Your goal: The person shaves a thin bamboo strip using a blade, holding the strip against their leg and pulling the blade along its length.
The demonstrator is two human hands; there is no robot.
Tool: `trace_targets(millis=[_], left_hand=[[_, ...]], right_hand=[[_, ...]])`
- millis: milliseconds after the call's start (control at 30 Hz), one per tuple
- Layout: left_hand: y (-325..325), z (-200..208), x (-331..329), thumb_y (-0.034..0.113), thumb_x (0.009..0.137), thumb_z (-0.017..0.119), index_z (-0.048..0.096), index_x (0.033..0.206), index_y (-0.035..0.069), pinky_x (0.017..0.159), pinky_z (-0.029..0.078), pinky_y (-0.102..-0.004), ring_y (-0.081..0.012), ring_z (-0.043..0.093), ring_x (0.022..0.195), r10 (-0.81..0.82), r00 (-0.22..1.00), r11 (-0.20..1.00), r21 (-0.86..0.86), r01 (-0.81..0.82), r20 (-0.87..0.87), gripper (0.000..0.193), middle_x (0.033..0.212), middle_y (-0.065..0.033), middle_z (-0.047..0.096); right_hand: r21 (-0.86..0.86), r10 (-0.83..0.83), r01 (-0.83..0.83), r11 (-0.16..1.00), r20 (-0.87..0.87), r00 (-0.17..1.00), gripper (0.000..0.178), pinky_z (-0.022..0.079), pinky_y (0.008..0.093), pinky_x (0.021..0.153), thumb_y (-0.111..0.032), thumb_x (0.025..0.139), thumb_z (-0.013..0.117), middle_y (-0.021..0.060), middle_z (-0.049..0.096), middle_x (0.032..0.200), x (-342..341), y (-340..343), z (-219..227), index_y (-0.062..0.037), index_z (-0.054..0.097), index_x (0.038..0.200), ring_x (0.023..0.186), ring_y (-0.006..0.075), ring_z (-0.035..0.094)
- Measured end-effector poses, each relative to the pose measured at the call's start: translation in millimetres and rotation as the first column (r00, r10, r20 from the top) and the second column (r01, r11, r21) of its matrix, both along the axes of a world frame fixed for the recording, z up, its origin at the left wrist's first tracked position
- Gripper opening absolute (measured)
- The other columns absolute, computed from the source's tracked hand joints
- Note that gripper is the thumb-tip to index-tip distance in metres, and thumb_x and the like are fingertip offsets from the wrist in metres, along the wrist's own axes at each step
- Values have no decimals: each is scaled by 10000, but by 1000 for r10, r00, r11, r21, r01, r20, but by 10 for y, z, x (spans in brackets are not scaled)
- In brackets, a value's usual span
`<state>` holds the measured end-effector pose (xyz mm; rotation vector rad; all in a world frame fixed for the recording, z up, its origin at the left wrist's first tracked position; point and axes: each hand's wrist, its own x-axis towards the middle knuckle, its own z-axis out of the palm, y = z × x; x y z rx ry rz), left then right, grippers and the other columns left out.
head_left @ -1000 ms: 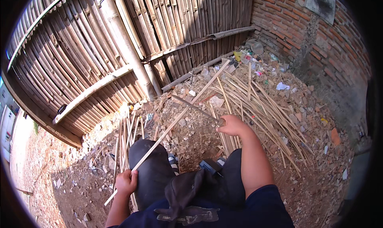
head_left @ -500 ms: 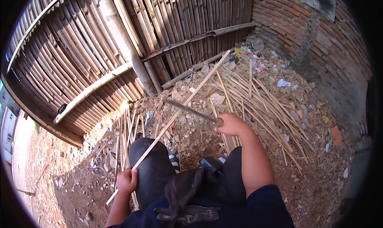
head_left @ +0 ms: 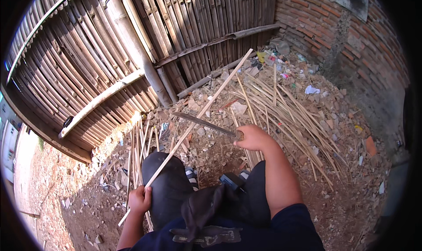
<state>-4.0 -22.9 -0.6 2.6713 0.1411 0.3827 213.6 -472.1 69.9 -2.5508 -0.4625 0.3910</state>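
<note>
Strip braced over knee, blade laid across it, both grips closed.
Left grip (head_left: 140,199) clenched on the pale strip (head_left: 220,91) near its lower end; the strip runs up and away from that grip over the left knee (head_left: 171,191), presumably steadied there, leaving its length free. Right grip (head_left: 251,137) grasps the handle end of the long dark blade (head_left: 211,125), which points left from it and crosses the strip; contact unclear. More strips (head_left: 290,119) lie beyond and right of the right grip. Versus one second ago: blade tip now reaches further left past the strip, strip's far end sits higher, left grip practically unmoved.
</note>
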Motion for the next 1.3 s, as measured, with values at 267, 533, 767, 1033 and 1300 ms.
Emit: trace_targets(millis=[267,533,767,1033,1300], left_hand=[[8,-41,25,304,950,637,469,627,46,507,412,-493,-420,550,510,-2,1000,1000,-9,2,7,447,541,-194,513],[-4,5,20,321,956,631,475,624,41,504,395,-493,-411,533,500,-8,1000,1000,1,8,6,462,532,-190,504],[-40,19,28,308,964,625,468,622,35,505,392,-492,-414,533,502,-7,1000,999,-37,7,-3,465,534,-194,499],[-11,4,12,290,968,625,463,632,26,506,384,-492,-423,531,512,-31,999,999,-3,32,23,457,539,-199,495],[9,-33,22,280,967,626,461,633,22,500,378,-490,-416,527,499,-10,1000,1000,-26,10,-2,453,545,-205,501]], right_hand=[[101,-196,188,977,72,978,464,524,454,929,-321,822,753,228,695,1143,23,-62,-143,-40,682,1184,1085,385,663],[-16,-70,69,998,-63,996,463,532,447,908,-301,802,771,216,709,1093,118,-41,-58,-54,696,1187,1034,381,676],[63,-142,138,988,64,988,442,533,445,919,-292,813,742,212,702,1127,23,39,-164,-63,693,1188,1066,382,667],[-18,-28,28,999,-11,1000,519,524,443,953,-308,814,763,227,696,1149,44,29,-41,-66,667,1263,1094,394,659],[21,-125,126,992,-20,992,559,506,434,994,-300,819,760,242,669,1220,57,31,-113,-24,641,1289,1144,392,641]])
